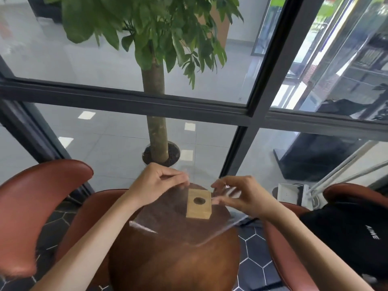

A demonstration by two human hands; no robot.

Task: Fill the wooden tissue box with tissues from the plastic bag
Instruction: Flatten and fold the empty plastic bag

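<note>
A small wooden tissue box point(199, 204) with a round dark hole in its top stands on a round dark wooden table point(174, 255). A clear plastic bag point(189, 229) is stretched in the air over the box, so the box shows through it. My left hand point(156, 182) pinches the bag's far left edge. My right hand point(237, 193) pinches its far right edge. The bag's near edge hangs lower toward me. No tissues can be made out in the bag.
Red-brown chairs stand left point(31, 206) and right point(289, 248) of the table; a black garment point(352, 234) lies on the right one. Beyond the table is a glass wall with dark frames point(147, 101) and a potted tree point(156, 131) behind it.
</note>
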